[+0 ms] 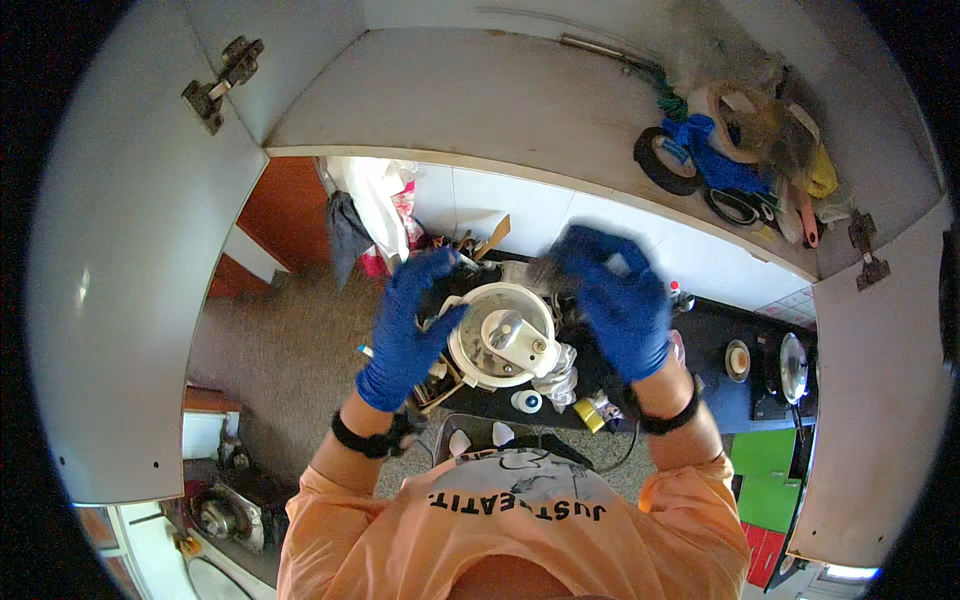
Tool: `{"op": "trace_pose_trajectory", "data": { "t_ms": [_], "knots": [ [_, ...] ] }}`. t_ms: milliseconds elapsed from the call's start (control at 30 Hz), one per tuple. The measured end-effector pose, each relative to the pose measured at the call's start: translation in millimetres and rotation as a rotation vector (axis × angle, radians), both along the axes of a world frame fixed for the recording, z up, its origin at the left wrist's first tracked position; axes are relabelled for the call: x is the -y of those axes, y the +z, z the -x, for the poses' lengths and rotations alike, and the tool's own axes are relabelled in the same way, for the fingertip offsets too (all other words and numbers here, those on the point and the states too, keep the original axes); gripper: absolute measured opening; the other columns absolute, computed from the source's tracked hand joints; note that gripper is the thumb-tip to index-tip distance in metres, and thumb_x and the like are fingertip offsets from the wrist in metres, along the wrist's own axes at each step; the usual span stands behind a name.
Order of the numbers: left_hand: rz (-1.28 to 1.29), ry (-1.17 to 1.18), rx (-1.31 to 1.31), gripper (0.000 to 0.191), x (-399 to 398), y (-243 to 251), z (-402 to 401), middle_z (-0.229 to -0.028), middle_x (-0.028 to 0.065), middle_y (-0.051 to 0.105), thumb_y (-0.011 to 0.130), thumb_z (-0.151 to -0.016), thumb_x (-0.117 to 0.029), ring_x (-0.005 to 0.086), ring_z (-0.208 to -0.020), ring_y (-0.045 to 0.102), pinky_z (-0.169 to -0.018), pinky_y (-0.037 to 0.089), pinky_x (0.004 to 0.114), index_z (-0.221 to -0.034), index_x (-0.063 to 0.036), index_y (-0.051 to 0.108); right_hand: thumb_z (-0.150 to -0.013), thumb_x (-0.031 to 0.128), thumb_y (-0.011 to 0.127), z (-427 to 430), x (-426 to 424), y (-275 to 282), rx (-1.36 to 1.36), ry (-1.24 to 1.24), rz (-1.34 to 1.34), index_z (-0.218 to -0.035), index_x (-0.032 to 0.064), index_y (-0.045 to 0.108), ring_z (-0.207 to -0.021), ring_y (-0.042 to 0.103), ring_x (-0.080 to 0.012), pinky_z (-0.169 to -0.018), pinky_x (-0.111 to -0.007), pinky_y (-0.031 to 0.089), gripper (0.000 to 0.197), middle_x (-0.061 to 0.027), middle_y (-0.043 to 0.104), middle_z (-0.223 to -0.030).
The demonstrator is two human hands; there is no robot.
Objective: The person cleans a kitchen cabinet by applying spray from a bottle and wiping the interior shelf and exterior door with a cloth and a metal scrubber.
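Both my hands wear blue gloves and are raised inside an open wall cupboard. My left hand (pixel 409 326) is beside the left rim of a round cream-coloured appliance with a lid (pixel 506 335), its fingers apart and nothing seen in them. To the right of the appliance, my right hand (pixel 619 300) is blurred, with its fingers bent; a dark, blurred thing lies at its fingertips, and whether it is held cannot be told. Below the appliance stands a white bottle with a blue top (pixel 526 401). A crumpled pale cloth (pixel 559 379) lies against the appliance's right side.
The cupboard shelf (pixel 450 97) holds a roll of black tape (pixel 667 161) and a blue cloth (pixel 716 157) among clutter. Open doors (pixel 135 300) flank me. On the dark counter at right are a small bowl (pixel 738 361) and a pan with a metal lid (pixel 793 367).
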State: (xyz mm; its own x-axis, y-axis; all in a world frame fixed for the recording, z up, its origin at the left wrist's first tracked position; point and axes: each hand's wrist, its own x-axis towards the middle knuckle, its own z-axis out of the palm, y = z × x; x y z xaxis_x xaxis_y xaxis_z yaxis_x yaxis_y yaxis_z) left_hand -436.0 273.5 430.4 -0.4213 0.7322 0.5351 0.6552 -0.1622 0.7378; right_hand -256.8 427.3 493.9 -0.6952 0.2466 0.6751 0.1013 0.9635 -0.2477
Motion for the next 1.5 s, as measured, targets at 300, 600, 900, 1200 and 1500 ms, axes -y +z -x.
{"op": "trace_pose_trajectory", "data": {
  "t_ms": [300, 600, 900, 1200, 1500],
  "knots": [
    [-0.275, 0.195, -0.143, 0.047, 9, 48, 61, -0.121, 0.0136, 0.051, 0.061, -0.073, 0.003, 0.0266, -0.113, 0.047, -0.097, 0.035, 0.035, -0.118, -0.0023, 0.048, -0.072, 0.024, 0.061, 108, -6, 19, -0.154, -0.065, -0.21, -0.113, 0.0133, 0.055, -0.107, 0.048, -0.0339, -0.094, -0.045, 0.034, 0.043, -0.0149, 0.054, -0.11],
    [-0.354, 0.335, -0.143, 0.041, 26, 53, 82, -0.123, 0.0123, 0.049, 0.054, -0.08, -0.005, 0.0233, -0.115, 0.044, -0.101, 0.028, 0.036, -0.121, -0.0005, 0.046, -0.075, 0.039, 0.062, 165, -4, 27, 0.013, -0.101, -0.16, -0.115, 0.006, 0.054, -0.105, 0.052, -0.0333, -0.093, -0.041, 0.039, 0.052, -0.0209, 0.055, -0.11],
    [-0.33, 0.163, -0.074, 0.036, 7, 59, 66, -0.123, 0.0128, 0.05, 0.048, -0.084, -0.009, 0.0237, -0.115, 0.044, -0.1, 0.029, 0.035, -0.119, -0.0007, 0.048, -0.061, 0.055, 0.067, 178, -4, 25, -0.089, -0.061, -0.173, -0.114, 0.0112, 0.055, -0.106, 0.048, -0.0338, -0.096, -0.045, 0.032, 0.07, -0.0179, 0.055, -0.108],
    [-0.303, -0.024, -0.135, 0.042, -9, 61, 87, -0.132, 0.0134, 0.044, 0.046, -0.089, -0.013, 0.025, -0.127, 0.035, -0.105, 0.024, 0.036, -0.129, -0.0014, 0.042, -0.065, 0.036, 0.069, 88, -34, 30, 0.127, -0.257, -0.33, -0.12, 0.0082, 0.049, -0.109, 0.049, -0.0326, -0.095, -0.042, 0.037, 0.065, -0.0171, 0.053, -0.116],
    [-0.222, -0.013, -0.446, 0.051, -63, 80, 58, -0.138, 0.0134, 0.037, 0.049, -0.087, -0.022, 0.0264, -0.131, 0.03, -0.108, 0.018, 0.035, -0.134, -0.0051, 0.036, -0.068, 0.027, 0.066, 156, 9, 57, 0.386, -0.109, -0.472, -0.121, 0.0036, 0.047, -0.118, 0.04, -0.0348, -0.102, -0.04, 0.028, 0.061, -0.019, 0.046, -0.124]
  ]
}}
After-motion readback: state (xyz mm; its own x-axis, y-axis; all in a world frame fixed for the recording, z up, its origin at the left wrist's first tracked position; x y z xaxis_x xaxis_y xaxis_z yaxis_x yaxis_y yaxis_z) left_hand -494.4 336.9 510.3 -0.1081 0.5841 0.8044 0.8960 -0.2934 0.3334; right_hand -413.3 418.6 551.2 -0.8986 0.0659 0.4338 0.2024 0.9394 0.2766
